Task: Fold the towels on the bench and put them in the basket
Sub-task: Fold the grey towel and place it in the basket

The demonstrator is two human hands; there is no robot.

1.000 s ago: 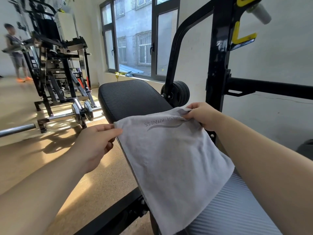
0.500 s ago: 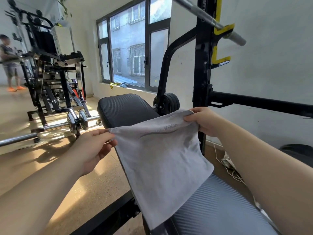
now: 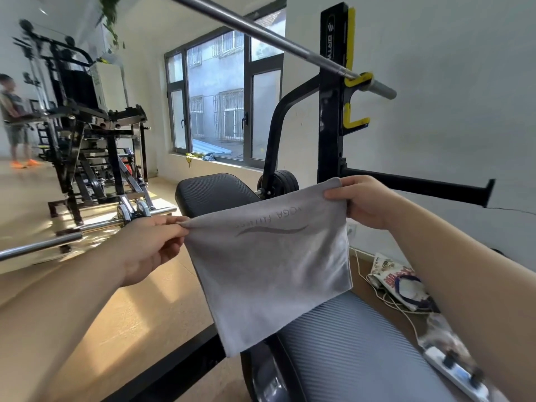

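Here the grey rectangular microfibre towel [image 3: 269, 265] hangs spread out over the black ribbed padded bench [image 3: 348, 343]. The left hand [image 3: 150, 245] pinches its top corner at 10 o'clock between thumb and fingers. The right hand [image 3: 365, 201] is closed around the other top corner, at 1 o'clock. At 12 o'clock, a long steel barbell [image 3: 261, 33] rests on the black rack upright with yellow hooks [image 3: 330, 111].

Upside-down "YOGA" on grey towel [image 3: 269, 271]; "GRTY" on black rack upright [image 3: 330, 126]
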